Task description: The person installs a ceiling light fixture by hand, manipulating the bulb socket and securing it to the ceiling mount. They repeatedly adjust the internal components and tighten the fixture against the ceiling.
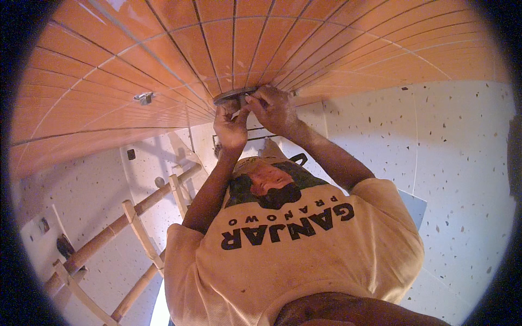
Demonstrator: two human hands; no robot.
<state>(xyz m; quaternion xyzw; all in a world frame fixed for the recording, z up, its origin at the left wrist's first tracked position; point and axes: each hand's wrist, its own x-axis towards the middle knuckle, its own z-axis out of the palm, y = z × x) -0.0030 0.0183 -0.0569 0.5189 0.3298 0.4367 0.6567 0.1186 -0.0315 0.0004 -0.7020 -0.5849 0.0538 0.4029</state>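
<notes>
A dark grey, flat piece with a curved edge (222,99) lies against the orange tiled wall (283,43) in front of my chest. My left hand (232,129) is closed at its underside, with the fingers bent up round it. From the right, my right hand (275,112) comes in with its fingers curled and pinched together just under the piece's right end. A small pale spot shows at those fingertips, too small to name. The fingertips of both hands nearly meet. What lies between them is partly hidden.
A small metal tap-like fitting (144,98) sticks out of the wall to the left. At the lower left leans a wooden ladder (100,244) with round poles. The pale speckled floor (375,127) spreads on both sides, and a dark item (65,247) lies beyond the ladder.
</notes>
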